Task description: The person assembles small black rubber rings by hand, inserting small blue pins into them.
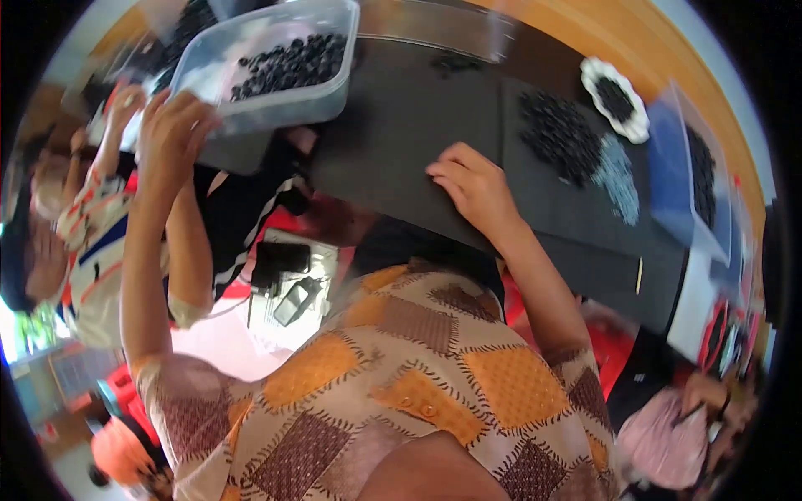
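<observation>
My left hand (pixel 174 129) is raised at the near left corner of a clear plastic tub (pixel 292 113), fingers bent and bunched by its rim. Whatever those fingers hold, if anything, is too blurred to tell. Many small round black pieces (pixel 292 65) lie in the tub. Low over the black tabletop (pixel 401 125), my right hand (pixel 474 185) has its fingers curled and the tips pressed together. Anything between these tips is hidden. To the right of that hand are a heap of black pieces (pixel 558 134) and a smaller pile of grey-blue pieces (pixel 620 179).
A white scalloped dish (pixel 637 125) of black bits stands at the far right, beside a blue-tinted tub (pixel 675 167). A thin pale stick (pixel 640 275) lies near the table's right edge. Another person's hand (pixel 124 102) is close on my left. Below sits a dark handheld device (pixel 297 302).
</observation>
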{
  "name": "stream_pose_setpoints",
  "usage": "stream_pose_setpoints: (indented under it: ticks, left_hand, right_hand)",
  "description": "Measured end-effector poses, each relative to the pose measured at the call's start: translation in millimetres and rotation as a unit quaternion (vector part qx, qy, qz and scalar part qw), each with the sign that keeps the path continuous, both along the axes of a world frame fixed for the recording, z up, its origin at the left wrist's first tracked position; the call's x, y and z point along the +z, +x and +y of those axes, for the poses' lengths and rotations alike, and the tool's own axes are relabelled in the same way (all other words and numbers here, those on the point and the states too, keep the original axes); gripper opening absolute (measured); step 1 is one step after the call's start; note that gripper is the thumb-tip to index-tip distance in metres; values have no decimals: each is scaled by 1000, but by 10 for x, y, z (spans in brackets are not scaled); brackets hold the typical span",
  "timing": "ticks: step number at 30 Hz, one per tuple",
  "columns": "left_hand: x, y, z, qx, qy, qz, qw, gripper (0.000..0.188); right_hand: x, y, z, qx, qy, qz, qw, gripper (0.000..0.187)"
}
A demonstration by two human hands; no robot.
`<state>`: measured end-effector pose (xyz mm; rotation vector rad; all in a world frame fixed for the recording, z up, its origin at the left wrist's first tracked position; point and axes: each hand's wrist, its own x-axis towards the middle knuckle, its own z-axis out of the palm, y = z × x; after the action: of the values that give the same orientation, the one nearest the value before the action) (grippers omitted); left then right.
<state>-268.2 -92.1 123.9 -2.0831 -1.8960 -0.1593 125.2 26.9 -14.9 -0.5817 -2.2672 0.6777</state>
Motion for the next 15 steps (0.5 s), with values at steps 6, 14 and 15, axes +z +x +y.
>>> stream_pose_setpoints:
  ticks: [6, 14, 15]
  left_hand:
    - [180, 820, 137, -61, 4, -100, 993, 15]
    - [539, 1354, 614, -259, -18, -43, 965, 15]
    - [566, 1393, 666, -260, -19, -39, 965, 15]
  right_hand:
    - [-41, 41, 14, 1, 21, -17, 1000, 9]
    - [-127, 126, -46, -29, 50, -40, 998, 11]
    - [-145, 127, -41, -23, 43, -31, 998, 12]
